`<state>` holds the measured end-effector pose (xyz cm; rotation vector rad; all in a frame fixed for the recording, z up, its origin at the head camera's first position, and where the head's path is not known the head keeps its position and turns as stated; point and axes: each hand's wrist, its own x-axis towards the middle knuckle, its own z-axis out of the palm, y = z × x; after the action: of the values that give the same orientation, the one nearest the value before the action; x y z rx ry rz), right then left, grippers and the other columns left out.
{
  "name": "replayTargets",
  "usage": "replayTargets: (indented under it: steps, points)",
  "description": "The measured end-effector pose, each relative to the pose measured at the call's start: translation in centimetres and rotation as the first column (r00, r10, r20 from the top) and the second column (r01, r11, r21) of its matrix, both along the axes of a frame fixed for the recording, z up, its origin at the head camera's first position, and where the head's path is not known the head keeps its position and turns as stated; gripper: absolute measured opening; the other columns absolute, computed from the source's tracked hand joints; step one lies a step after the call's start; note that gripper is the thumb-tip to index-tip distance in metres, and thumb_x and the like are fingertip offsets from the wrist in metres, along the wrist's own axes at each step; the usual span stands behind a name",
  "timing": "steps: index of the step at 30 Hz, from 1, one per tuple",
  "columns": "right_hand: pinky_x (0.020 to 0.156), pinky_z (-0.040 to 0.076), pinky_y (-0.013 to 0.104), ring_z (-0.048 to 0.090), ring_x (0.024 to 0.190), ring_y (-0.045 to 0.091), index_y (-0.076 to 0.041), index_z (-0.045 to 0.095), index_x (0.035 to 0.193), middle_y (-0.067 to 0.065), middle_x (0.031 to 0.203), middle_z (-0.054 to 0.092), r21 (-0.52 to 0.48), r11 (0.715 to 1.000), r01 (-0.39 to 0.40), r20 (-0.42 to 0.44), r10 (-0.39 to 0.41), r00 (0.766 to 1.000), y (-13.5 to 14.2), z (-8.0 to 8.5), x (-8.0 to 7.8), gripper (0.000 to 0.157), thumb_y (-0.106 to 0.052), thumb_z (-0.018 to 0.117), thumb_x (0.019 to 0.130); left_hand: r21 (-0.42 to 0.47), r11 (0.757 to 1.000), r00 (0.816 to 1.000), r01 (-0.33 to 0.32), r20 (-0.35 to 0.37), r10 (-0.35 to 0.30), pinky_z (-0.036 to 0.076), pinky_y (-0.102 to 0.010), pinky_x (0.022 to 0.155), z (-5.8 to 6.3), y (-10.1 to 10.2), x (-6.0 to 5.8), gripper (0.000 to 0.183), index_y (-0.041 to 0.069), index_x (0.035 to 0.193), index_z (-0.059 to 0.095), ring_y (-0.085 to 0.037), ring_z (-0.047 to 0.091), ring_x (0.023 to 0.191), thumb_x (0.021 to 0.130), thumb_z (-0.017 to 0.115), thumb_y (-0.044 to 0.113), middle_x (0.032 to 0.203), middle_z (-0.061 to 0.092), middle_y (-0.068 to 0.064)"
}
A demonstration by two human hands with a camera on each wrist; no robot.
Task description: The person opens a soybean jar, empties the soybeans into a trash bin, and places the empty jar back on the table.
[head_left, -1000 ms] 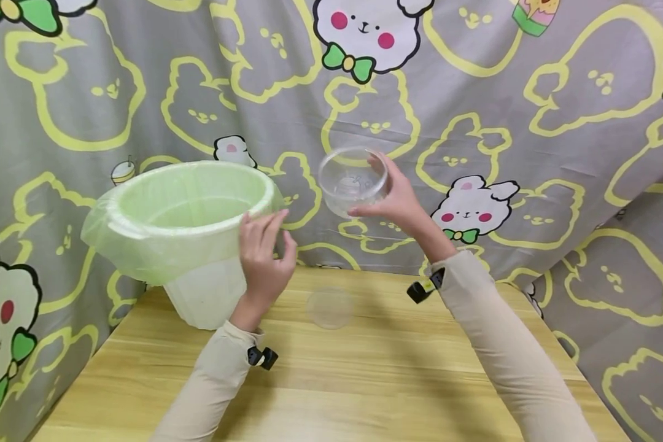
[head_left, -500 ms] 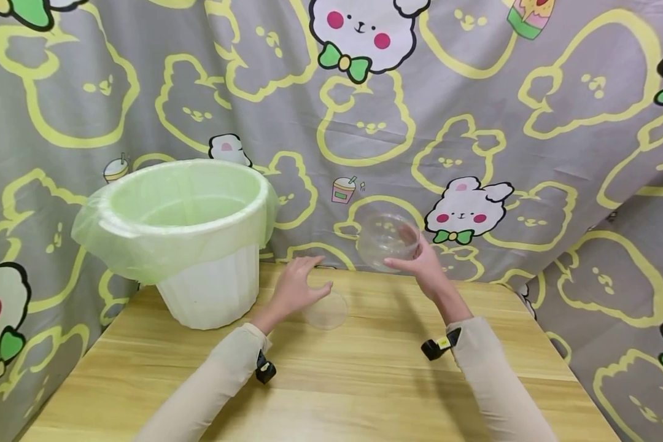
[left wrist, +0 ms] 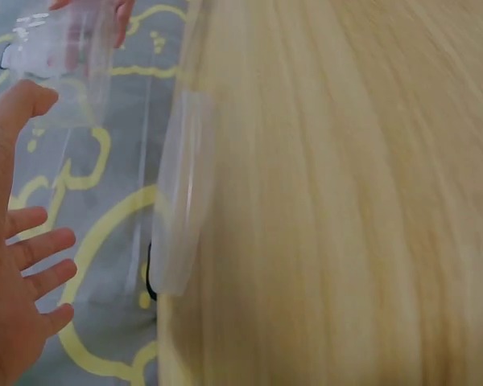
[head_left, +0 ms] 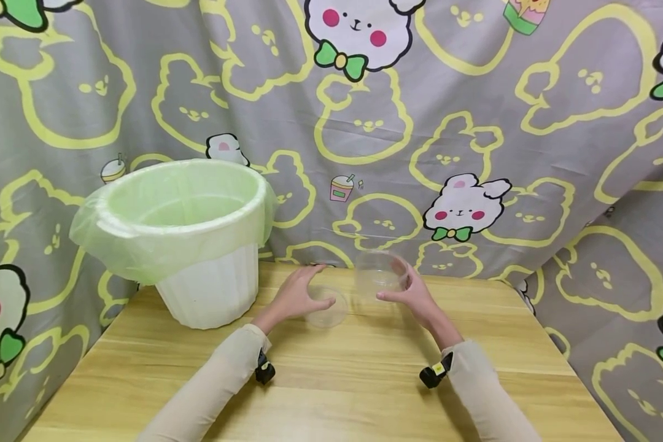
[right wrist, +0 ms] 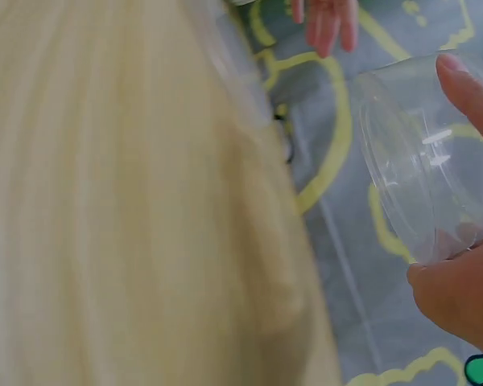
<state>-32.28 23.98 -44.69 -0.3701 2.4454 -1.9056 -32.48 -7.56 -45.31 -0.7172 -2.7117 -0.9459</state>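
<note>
My right hand [head_left: 418, 296] grips a clear, round plastic tub [head_left: 373, 277] low over the back of the table. Its fingers and thumb hold the tub's right side, and the right wrist view shows the tub [right wrist: 414, 153] in that grasp. Left of it, a translucent round lid [head_left: 330, 312] lies on the wooden table. My left hand [head_left: 294, 296] hovers beside the lid's left edge, with thumb and fingers spread and nothing between them. In the left wrist view the hand [left wrist: 20, 257] appears apart from the lid [left wrist: 185, 193].
A white bin [head_left: 215, 288] lined with a pale green bag [head_left: 138, 252] stands at the table's back left, near my left hand. Behind the wooden table [head_left: 331, 380] hangs a grey patterned curtain [head_left: 475, 141]. A camera is strapped to each wrist.
The tub has come down and to the right in my right hand, close to the table. My left hand has moved right and down from the bin's rim to the lid.
</note>
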Motion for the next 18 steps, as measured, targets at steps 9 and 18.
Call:
replayTargets:
  steps: [9, 18]
  points:
    - [0.126, 0.017, 0.054, 0.021, 0.156, 0.038, -0.014, 0.021, 0.162, 0.016, 0.168, 0.024, 0.094, 0.996, 0.008, 0.042, -0.012, 0.999, 0.3, -3.1, 0.0, 0.114, -0.018, 0.092, 0.074, -0.039, 0.999, 0.998, 0.019, -0.052, -0.021, 0.035, -0.056, 0.119, -1.0, -0.7, -0.3, 0.093, 0.017, 0.156, 0.042, -0.035, 0.047, 0.142, 0.079, 0.077, 0.056, 0.154, 0.052, -0.011]
    - [0.126, 0.013, 0.058, 0.020, 0.155, 0.042, -0.010, 0.017, 0.163, 0.022, 0.167, 0.023, 0.171, 0.985, -0.022, 0.045, 0.014, 0.999, 0.2, -4.4, -0.2, 0.116, -0.016, 0.092, 0.075, -0.062, 0.998, 0.999, 0.007, -0.040, -0.010, 0.032, -0.054, 0.121, -1.4, -1.0, -0.4, 0.096, 0.016, 0.157, 0.040, -0.036, 0.046, 0.143, 0.078, 0.077, 0.058, 0.155, 0.051, -0.011]
